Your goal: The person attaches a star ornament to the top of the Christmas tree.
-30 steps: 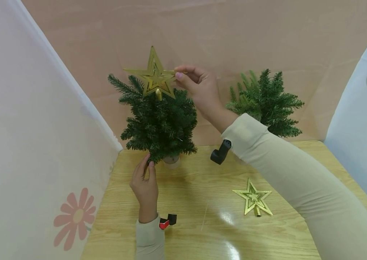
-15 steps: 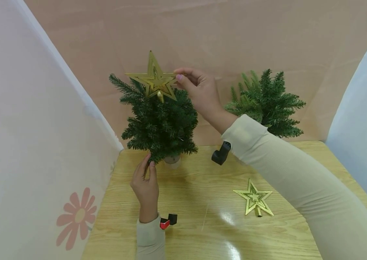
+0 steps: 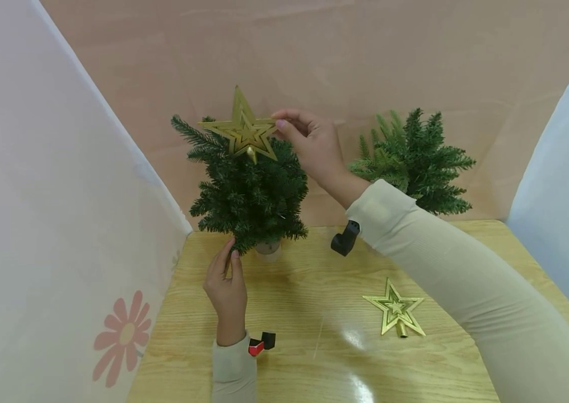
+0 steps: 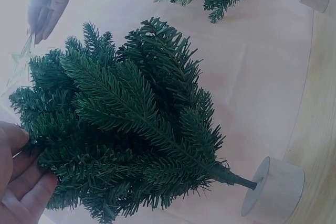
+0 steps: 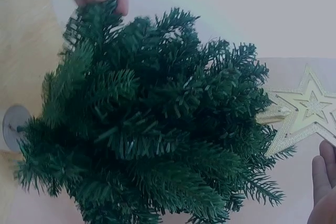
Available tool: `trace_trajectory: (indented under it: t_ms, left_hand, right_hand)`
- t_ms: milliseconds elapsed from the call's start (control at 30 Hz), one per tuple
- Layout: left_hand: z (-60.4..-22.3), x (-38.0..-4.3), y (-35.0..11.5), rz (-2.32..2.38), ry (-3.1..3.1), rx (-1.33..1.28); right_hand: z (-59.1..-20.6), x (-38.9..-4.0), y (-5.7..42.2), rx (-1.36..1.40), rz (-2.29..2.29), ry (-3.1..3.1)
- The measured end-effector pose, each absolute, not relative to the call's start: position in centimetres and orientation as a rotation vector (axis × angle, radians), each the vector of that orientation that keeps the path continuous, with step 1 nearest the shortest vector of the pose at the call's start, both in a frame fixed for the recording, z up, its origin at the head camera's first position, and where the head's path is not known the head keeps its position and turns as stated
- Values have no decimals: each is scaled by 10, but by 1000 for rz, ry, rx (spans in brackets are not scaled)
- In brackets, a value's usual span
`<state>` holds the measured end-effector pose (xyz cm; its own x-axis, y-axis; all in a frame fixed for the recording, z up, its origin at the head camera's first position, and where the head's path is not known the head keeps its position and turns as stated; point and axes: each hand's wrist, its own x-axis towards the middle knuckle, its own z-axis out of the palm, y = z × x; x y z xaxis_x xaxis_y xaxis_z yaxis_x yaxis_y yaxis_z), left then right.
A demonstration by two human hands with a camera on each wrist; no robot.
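A small artificial Christmas tree (image 3: 251,196) stands on a round pale wooden base (image 4: 275,190). My left hand (image 3: 226,291) pinches the tip of one of its lower branches on the near left side. By one point, my right hand (image 3: 316,148) holds a gold star tree topper (image 3: 245,131) at the top of the tree. The topper's socket (image 5: 275,114) points down among the uppermost needles in the right wrist view. How far the socket is over the stem is hidden there.
A second gold star topper (image 3: 395,309) lies flat on the wooden table (image 3: 289,308), right of the middle. Behind my right forearm stands another small green tree (image 3: 423,159). A peach cloth (image 3: 365,56) hangs at the back, with white cloths at both sides.
My right hand has lowered the star slightly, bringing its socket down against the treetop. The left hand stays at the same branch.
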<state>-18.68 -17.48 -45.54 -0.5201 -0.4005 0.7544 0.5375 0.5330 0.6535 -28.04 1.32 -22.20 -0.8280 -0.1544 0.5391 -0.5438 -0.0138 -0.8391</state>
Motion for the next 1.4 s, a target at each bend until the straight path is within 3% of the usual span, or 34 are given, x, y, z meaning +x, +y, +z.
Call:
trace_trajectory:
  t_ms: [500,1167,1400]
  left_hand:
    - [-458,-187,-175,-1185,-1784,-86]
    - [-454,-183,-174,-1177,-1763,-93]
    - [-455,-183,-175,-1175,-1756,-102]
  right_hand:
    - [-211,-269,14,796,1761,-2052]
    - [-229,-298,10,769,2292,-1785]
    - [-227,-300,6,749,2239,-1855]
